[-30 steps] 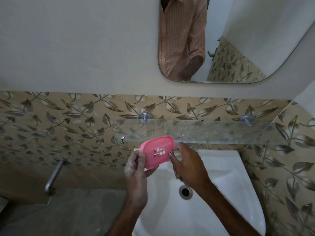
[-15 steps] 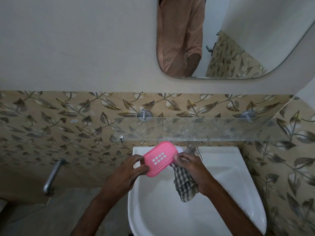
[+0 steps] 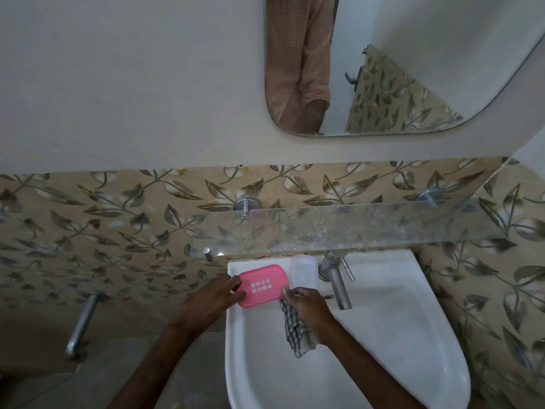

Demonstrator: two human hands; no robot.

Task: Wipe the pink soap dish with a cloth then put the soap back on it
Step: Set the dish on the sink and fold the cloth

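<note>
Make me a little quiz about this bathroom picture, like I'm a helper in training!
1. Which hand holds the cloth?
2. True or false: the left hand grips the dish.
3. The tap stands: A) left of the dish, B) right of the dish, C) on the shelf.

Key
1. The right hand.
2. True. It holds the dish's left end.
3. B.
</note>
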